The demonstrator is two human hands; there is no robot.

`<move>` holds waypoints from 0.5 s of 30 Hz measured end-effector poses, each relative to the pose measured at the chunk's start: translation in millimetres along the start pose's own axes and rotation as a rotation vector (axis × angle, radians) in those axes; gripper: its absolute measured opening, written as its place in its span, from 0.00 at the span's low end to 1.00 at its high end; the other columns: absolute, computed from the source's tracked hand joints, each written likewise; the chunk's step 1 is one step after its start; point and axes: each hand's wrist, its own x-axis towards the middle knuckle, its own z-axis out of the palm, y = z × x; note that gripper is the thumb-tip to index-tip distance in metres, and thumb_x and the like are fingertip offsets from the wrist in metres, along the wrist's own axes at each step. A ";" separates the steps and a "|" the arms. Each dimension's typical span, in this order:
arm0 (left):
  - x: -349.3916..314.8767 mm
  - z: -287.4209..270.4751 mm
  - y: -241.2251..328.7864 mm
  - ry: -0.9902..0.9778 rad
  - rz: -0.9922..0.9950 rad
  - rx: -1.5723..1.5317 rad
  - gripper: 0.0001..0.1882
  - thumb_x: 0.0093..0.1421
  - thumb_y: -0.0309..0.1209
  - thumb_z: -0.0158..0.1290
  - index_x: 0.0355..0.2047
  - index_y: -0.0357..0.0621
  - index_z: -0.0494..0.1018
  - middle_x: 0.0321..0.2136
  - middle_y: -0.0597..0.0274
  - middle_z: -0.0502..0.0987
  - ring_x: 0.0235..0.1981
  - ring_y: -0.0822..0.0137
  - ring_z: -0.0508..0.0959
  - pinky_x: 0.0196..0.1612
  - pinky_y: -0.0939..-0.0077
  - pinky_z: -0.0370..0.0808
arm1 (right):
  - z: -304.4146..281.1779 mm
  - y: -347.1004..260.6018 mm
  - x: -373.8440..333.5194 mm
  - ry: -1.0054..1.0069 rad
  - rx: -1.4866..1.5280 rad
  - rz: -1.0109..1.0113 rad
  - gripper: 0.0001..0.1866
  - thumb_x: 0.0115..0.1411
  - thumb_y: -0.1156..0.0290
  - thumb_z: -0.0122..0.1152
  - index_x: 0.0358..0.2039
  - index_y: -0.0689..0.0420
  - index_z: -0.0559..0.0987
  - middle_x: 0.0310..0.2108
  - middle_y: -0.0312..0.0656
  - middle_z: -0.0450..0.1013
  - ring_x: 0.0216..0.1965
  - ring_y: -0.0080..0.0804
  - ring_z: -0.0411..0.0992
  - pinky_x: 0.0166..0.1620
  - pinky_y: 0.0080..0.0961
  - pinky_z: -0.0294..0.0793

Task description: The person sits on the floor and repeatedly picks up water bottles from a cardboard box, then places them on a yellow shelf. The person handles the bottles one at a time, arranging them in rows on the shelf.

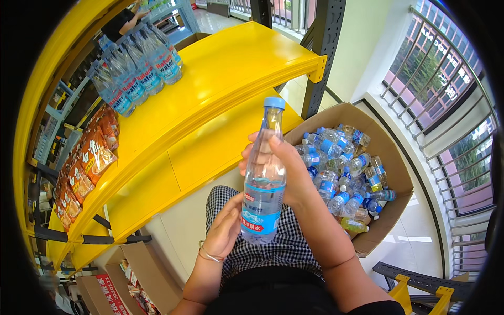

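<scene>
A clear plastic water bottle [264,181] with a light blue cap and a blue-and-red label is held nearly upright in front of my body. It looks about half full. My right hand [290,170] is closed round its upper part, the thumb across the front near the neck. Lower down, the fingers of my left hand [221,233] press against the bottle's left side beside the label; part of them is hidden behind it. On the yellow shelf [231,63] at the upper left stand several similar water bottles [139,71] in rows.
Orange-brown snack bags [94,157] line the shelf's left part. A lower yellow shelf [210,157] runs beneath. To my right stands a cardboard box [391,202] piled with bottles [336,157]. Another open carton [149,275] is at lower left. Window railings [420,63] curve along the right.
</scene>
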 end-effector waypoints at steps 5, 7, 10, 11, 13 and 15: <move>-1.8 1.3 -0.2 -0.021 0.200 0.233 0.36 0.60 0.33 0.51 0.63 0.37 0.45 0.59 0.55 0.57 0.60 0.64 0.57 0.62 0.67 0.53 | 13.8 4.4 5.8 0.122 -0.294 -0.071 0.15 0.60 0.63 0.55 0.43 0.58 0.69 0.32 0.39 0.72 0.33 0.25 0.72 0.37 0.22 0.73; -0.4 11.4 -6.5 0.039 0.211 0.328 0.41 0.55 0.29 0.57 0.63 0.37 0.44 0.57 0.56 0.58 0.58 0.65 0.60 0.59 0.68 0.57 | 17.1 7.4 7.1 0.150 -0.369 -0.077 0.15 0.60 0.63 0.55 0.42 0.58 0.69 0.31 0.37 0.70 0.31 0.22 0.70 0.36 0.21 0.71; 1.8 20.1 -7.7 0.166 0.275 0.442 0.42 0.51 0.27 0.61 0.60 0.36 0.48 0.52 0.57 0.64 0.51 0.67 0.67 0.53 0.72 0.65 | 27.5 9.3 7.8 0.129 -0.444 -0.082 0.14 0.62 0.61 0.53 0.42 0.57 0.69 0.31 0.34 0.68 0.30 0.17 0.67 0.34 0.18 0.69; 2.6 17.5 -7.7 0.191 0.290 0.502 0.40 0.51 0.27 0.61 0.59 0.36 0.50 0.50 0.57 0.66 0.49 0.68 0.69 0.52 0.72 0.67 | 30.1 12.7 7.7 0.128 -0.416 -0.089 0.14 0.63 0.61 0.52 0.43 0.57 0.69 0.31 0.34 0.68 0.30 0.17 0.66 0.34 0.18 0.69; 2.1 11.8 -6.0 0.256 0.322 0.619 0.37 0.51 0.27 0.61 0.57 0.36 0.53 0.46 0.58 0.70 0.45 0.69 0.72 0.49 0.74 0.69 | 34.8 12.2 4.1 0.127 -0.313 -0.088 0.14 0.63 0.61 0.51 0.41 0.59 0.69 0.31 0.34 0.70 0.32 0.17 0.67 0.36 0.17 0.68; 2.2 7.7 0.7 0.194 0.263 0.443 0.35 0.52 0.28 0.60 0.56 0.36 0.55 0.46 0.57 0.71 0.44 0.69 0.73 0.48 0.74 0.70 | 34.2 5.7 2.7 0.101 -0.268 -0.043 0.15 0.64 0.61 0.50 0.44 0.59 0.69 0.36 0.36 0.69 0.36 0.19 0.67 0.40 0.19 0.68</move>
